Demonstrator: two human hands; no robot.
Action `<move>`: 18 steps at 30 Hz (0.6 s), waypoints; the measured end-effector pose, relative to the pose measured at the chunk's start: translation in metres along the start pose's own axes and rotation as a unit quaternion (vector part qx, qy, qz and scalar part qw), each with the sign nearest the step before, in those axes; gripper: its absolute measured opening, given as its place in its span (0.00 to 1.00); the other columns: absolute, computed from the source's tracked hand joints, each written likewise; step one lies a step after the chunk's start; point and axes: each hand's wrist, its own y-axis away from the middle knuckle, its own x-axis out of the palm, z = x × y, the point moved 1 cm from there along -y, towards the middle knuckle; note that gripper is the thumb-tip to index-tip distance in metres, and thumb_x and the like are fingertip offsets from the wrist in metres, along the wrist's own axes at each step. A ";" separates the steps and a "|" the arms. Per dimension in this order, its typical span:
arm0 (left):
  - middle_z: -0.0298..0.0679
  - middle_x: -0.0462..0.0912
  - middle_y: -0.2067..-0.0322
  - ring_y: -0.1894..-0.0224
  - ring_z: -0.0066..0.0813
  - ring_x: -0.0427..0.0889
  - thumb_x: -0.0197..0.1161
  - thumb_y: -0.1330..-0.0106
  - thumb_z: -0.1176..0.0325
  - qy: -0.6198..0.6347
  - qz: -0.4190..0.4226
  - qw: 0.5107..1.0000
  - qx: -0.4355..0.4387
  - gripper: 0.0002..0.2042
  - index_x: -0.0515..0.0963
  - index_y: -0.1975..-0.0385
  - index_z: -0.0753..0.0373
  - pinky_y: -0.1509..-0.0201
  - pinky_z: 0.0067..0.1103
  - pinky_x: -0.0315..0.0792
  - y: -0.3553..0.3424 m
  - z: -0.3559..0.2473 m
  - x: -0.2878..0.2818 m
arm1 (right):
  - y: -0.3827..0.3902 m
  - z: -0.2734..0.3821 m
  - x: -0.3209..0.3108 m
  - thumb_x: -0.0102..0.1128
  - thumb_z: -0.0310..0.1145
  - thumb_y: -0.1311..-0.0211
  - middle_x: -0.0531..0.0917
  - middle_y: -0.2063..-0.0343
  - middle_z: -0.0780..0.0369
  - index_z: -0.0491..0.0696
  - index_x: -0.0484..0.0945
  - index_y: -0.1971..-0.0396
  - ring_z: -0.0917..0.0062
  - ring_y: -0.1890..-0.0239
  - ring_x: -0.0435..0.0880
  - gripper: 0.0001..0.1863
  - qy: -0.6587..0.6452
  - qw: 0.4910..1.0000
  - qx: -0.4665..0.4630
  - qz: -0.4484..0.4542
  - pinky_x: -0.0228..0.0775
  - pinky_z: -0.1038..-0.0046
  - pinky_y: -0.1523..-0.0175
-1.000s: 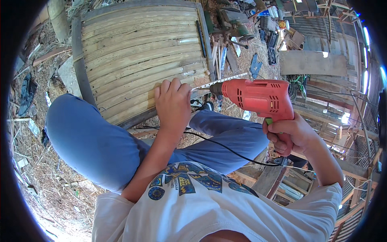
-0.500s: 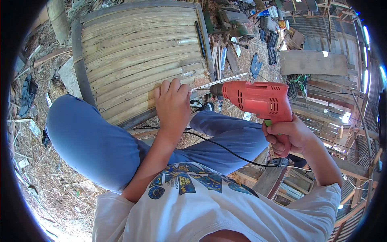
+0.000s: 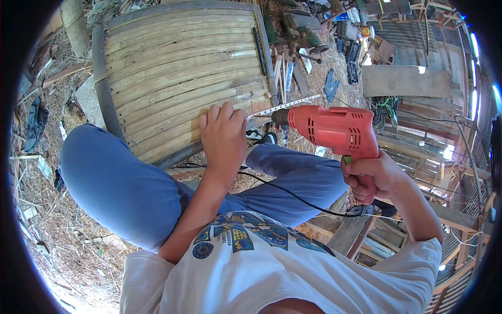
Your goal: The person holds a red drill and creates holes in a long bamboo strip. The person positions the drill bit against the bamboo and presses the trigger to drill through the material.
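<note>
Red power drill (image 3: 334, 125) sits in the right hand (image 3: 374, 175), whose fingers are wrapped firmly round the grip near a green trigger (image 3: 348, 158). The drill is held roughly level across the view, its body to the right and its dark chuck (image 3: 281, 116) facing left. A thin bit (image 3: 261, 115) reaches from the chuck toward the left hand (image 3: 225, 133); whether its tip touches anything is hidden by the fingers.

The left hand is at the near right corner of a slatted wooden desk (image 3: 178, 68), back upward and fingers bent close together. What it has hold of, if anything, cannot be told, as the fingers cover it. A pale strip with a row of dark marks (image 3: 300, 101) slants from beside those fingers up to the right, passing behind the chuck.

A black cord (image 3: 293, 193) runs from the base of the drill's grip leftward over the person's blue trousers (image 3: 120, 183). A slim dark rod (image 3: 260, 51) lies along the right side of the desk. Straw and scraps cover the ground (image 3: 83, 225) to the left.
</note>
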 end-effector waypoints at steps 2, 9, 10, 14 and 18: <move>0.35 0.78 0.64 0.54 0.43 0.78 0.78 0.38 0.70 0.002 0.001 1.000 -0.002 0.07 0.85 0.65 0.53 0.48 0.40 0.67 0.000 -0.001 0.000 | 0.000 0.001 0.000 0.69 0.27 0.32 0.81 0.76 0.59 0.43 0.80 0.57 0.78 0.86 0.77 0.08 0.005 1.000 -0.009 0.006 0.64 0.71 0.83; 0.35 0.77 0.63 0.54 0.42 0.78 0.79 0.38 0.70 0.004 0.005 1.000 -0.009 0.07 0.85 0.65 0.53 0.47 0.40 0.67 0.000 -0.001 0.000 | 0.002 0.007 0.004 0.67 0.24 0.36 0.81 0.77 0.55 0.37 0.83 0.57 0.75 0.87 0.75 0.10 0.043 0.999 -0.004 -0.006 0.65 0.70 0.81; 0.35 0.77 0.63 0.53 0.43 0.78 0.79 0.38 0.70 0.003 0.008 1.000 -0.012 0.08 0.85 0.65 0.54 0.47 0.40 0.67 0.000 -0.001 0.001 | 0.001 0.008 0.003 0.67 0.24 0.36 0.81 0.77 0.55 0.37 0.83 0.57 0.75 0.87 0.75 0.10 0.043 0.999 -0.003 -0.005 0.65 0.70 0.81; 0.35 0.78 0.63 0.53 0.42 0.78 0.79 0.38 0.71 0.000 0.009 1.000 -0.008 0.08 0.85 0.65 0.54 0.46 0.40 0.67 -0.001 -0.001 -0.001 | -0.001 0.007 -0.001 0.69 0.27 0.32 0.80 0.79 0.58 0.39 0.80 0.56 0.78 0.88 0.75 0.10 0.038 0.999 -0.013 0.008 0.63 0.71 0.87; 0.35 0.78 0.63 0.53 0.42 0.78 0.79 0.38 0.71 0.002 0.012 1.000 -0.014 0.07 0.85 0.65 0.54 0.47 0.40 0.67 -0.001 -0.001 0.000 | -0.001 0.012 0.000 0.70 0.27 0.33 0.80 0.79 0.58 0.40 0.80 0.55 0.77 0.88 0.75 0.11 0.038 0.999 -0.009 -0.006 0.63 0.71 0.87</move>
